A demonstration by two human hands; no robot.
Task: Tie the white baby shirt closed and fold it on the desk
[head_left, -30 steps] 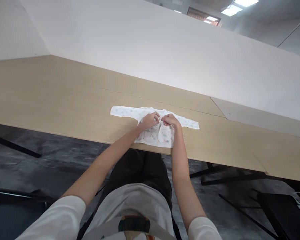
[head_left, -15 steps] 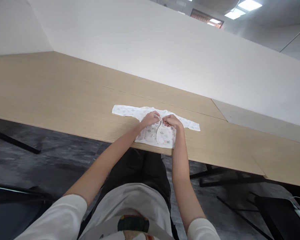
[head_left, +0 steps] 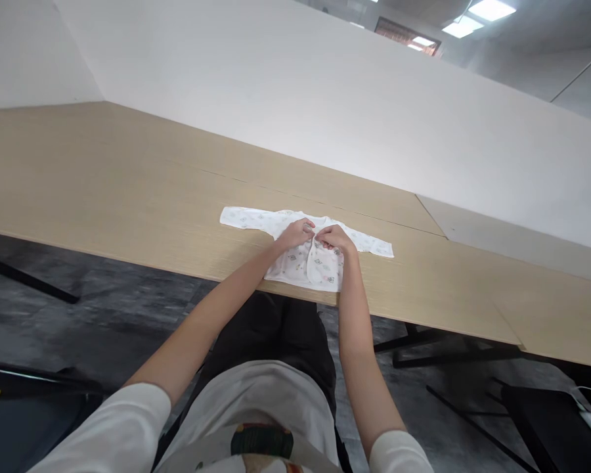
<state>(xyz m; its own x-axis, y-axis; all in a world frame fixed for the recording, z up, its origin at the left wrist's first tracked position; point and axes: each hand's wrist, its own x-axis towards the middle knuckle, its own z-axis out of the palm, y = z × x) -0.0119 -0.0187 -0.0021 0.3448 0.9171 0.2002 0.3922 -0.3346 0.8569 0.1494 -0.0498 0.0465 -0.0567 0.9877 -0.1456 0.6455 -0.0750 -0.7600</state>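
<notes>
The right hand [head_left: 339, 238] is pinching the front edge of a small white long-sleeved fabric garment with a scattered pastel print [head_left: 291, 267] between curled fingertips. The left hand [head_left: 294, 234] is touching the garment just beside that pinch, thumb and forefinger bent near the front opening; whether they are gripping cloth, I cannot tell. The garment is lying spread out directly under both hands: its neckline is sitting just beyond the fingertips, one sleeve is stretching out to the left of the grip, the other to the right, past the right wrist. The curved front edge is running down from the grip toward the hem, which is resting near the close edge of a long pale wood-grain tabletop [head_left: 142, 190]. Well beyond the grip, a smooth white partition [head_left: 285, 98] is standing.
</notes>
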